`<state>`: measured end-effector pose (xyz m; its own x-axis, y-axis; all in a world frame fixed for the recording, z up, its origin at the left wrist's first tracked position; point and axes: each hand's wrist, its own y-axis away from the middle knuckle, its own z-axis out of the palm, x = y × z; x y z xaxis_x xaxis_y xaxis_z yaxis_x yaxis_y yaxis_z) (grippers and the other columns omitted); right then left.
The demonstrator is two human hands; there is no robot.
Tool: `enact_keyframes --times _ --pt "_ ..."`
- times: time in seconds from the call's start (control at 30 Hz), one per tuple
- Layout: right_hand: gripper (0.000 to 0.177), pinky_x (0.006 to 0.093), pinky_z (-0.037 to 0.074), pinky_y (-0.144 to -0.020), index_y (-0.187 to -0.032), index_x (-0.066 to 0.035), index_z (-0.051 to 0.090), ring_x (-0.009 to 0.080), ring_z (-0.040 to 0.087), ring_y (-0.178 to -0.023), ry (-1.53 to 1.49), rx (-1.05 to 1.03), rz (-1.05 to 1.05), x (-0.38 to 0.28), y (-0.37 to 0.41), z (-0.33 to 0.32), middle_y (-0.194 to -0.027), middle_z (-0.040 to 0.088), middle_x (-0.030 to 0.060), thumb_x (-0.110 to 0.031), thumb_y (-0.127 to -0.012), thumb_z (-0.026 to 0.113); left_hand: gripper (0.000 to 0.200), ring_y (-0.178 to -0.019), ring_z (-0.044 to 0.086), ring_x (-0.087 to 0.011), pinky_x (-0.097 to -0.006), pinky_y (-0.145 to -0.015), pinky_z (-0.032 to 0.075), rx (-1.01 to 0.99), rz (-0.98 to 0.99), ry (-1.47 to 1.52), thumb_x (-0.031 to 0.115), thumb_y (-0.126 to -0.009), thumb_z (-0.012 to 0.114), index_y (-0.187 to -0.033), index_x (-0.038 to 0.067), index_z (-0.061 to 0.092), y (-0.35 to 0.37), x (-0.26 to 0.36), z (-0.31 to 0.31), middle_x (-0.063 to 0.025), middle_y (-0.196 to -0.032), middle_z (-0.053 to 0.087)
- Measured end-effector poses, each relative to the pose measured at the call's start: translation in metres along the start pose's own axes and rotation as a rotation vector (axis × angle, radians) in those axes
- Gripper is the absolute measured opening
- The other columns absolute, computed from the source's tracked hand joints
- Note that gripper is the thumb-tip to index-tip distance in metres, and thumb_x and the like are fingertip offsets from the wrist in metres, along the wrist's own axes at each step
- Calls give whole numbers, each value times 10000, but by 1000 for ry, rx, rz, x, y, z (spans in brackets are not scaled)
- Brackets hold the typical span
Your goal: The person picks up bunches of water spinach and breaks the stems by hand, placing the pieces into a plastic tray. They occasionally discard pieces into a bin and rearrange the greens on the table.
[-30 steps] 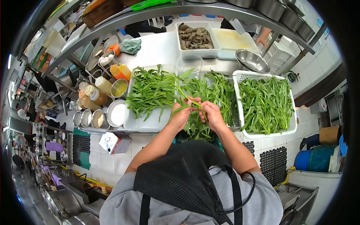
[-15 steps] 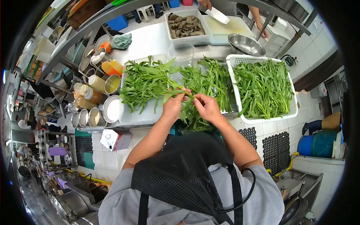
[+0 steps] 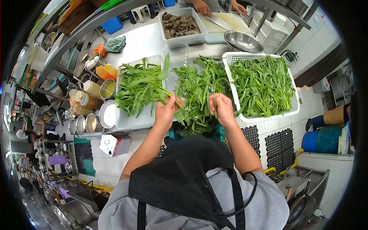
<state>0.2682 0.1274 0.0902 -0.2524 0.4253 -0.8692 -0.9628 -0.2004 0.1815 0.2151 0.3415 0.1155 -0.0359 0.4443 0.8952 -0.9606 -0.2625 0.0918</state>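
My left hand (image 3: 165,113) is closed around the stems of a leafy bunch of water spinach (image 3: 140,86), whose leaves spread over a pale plastic tray (image 3: 126,122). Apart from it, my right hand (image 3: 223,108) pinches a thin green stem (image 3: 215,110) between thumb and fingers. Beneath and between both hands lies a loose heap of water spinach (image 3: 199,86), hanging down toward my body at the near edge. To the right, a white perforated basket (image 3: 238,57) holds a thick pile of leafy stems (image 3: 262,88).
Sauce bottles (image 3: 90,100), a bowl of white powder (image 3: 108,115) and metal containers line the left side. A tub of shrimp (image 3: 182,27), a clear round container (image 3: 176,51) and a steel bowl (image 3: 243,40) stand beyond. Another person's hand (image 3: 203,7) holds a knife (image 3: 220,22) over a cutting board.
My hands have separated: the left moved left with the bunch, the right moved slightly right with a stem. Across the counter, the other person's knife lowered onto the board.
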Motion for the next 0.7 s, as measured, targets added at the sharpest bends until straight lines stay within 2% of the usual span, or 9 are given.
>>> enact_keyframes --times 0.07,0.2,0.27,0.33,0.4,0.5,0.6,0.63,0.7 --pt "155 250 433 -468 -924 20 596 98 491 -519 192 -169 18 -4 6 -9 -695 582 40 -99 -928 497 281 -590 538 -167 -281 -507 419 -20 -258 -193 118 -949 495 -1210 40 425 -4 3 -7 -63 -765 571" --pt "165 225 473 -567 -1035 27 609 89 552 -596 380 -331 97 14 20 -30 -763 645 64 -58 -916 534 478 -525 438 -111 -257 -457 355 -102 -217 -531 67 -927 514 -1327 45 254 0 -1 -10 -42 -736 528" --pt "151 220 482 -620 -1022 18 607 93 578 -636 361 -341 184 18 33 -30 -773 655 60 -43 -907 532 550 -585 515 -131 -279 -494 416 -154 -122 -699 70 -902 560 -1349 54 241 -2 -2 -16 -68 -821 580" --pt "149 230 493 -652 -1013 24 598 96 617 -709 537 -401 217 36 40 -39 -761 654 52 -26 -898 518 638 -793 644 -312 -386 -748 488 -110 114 -899 178 -867 626 -1344 46 223 0 4 -13 -200 -935 652" --pt "148 285 511 -694 -985 27 595 160 666 -779 653 -455 207 55 41 -54 -786 676 90 -34 -869 525 766 -834 653 -383 -419 -746 491 -105 210 -993 177 -841 642 -1406 39 143 -1 17 -10 -264 -920 653" --pt "169 383 507 -759 -926 -12 624 336 653 -850 1210 -560 120 55 43 -54 -842 671 169 -142 -824 591 827 -656 669 -310 -381 -633 526 95 118 -1190 74 -860 584 -1466 26 22 -9 24 -10 -202 -841 680" --pt "169 386 502 -727 -901 -18 631 344 643 -806 1288 -530 -18 42 42 -41 -817 661 174 -168 -827 607 651 -636 669 -284 -353 -581 517 119 228 -1233 76 -874 555 -1412 -16 202 -15 28 -13 -187 -803 682" --pt "166 393 495 -686 -875 -15 628 343 633 -746 1134 -494 0 49 38 -45 -788 653 177 -174 -829 613 385 -648 671 -223 -310 -600 513 29 153 -1223 113 -905 539 -1223 -77 434 -24 26 -22 -159 -809 691" --pt "181 394 489 -639 -835 -10 614 328 627 -690 1072 -313 21 36 34 -29 -724 638 164 -192 -838 620 295 -657 667 -192 -290 -602 507 -33 -28 -988 138 -920 532 -1119 -76 490 -24 28 -17 -141 -815 696"
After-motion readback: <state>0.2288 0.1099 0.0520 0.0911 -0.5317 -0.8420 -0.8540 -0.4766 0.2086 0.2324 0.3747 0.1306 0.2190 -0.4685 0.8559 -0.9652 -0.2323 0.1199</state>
